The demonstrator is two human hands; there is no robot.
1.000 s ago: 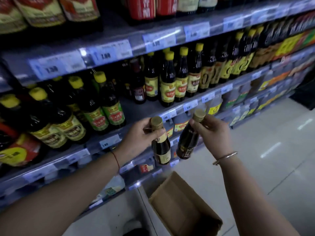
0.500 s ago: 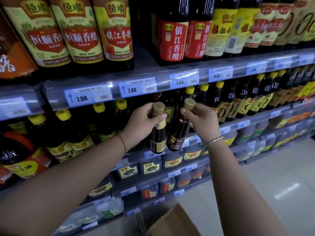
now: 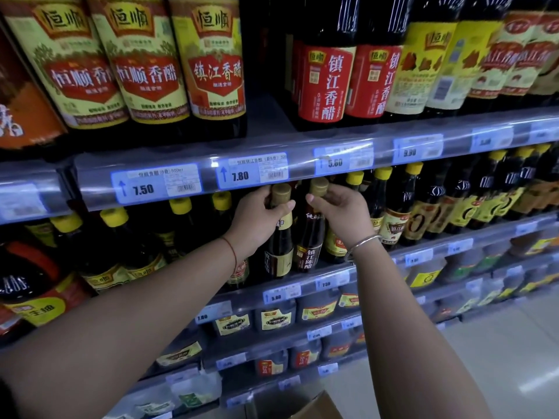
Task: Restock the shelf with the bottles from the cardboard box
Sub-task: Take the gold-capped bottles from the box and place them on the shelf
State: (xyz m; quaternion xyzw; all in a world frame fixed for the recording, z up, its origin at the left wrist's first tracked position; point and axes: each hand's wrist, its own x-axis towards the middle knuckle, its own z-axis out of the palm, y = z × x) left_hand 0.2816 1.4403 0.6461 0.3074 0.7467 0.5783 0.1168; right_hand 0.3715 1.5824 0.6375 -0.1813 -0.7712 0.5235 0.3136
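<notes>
Left hand point(image 3: 257, 219) and right hand point(image 3: 341, 213) each clasp a gold-capped vinegar bottle point(image 3: 279, 237) by the neck at the shelf point(image 3: 302, 282) front, neither released, the cardboard box point(image 3: 317, 408) below barely visible.

Blue price tags point(image 3: 155, 186) on rail; pale tiled floor point(image 3: 508, 352) at right

Dim store light overall; my forearms read dark. Glare streaks on the plastic price-tag rail point(image 3: 302, 164) and a bright patch on the floor point(image 3: 532, 385). Shelf recesses in deep shadow. Wide-angle bowing at edges; right-side bottles and lower labels soft, blurred.
</notes>
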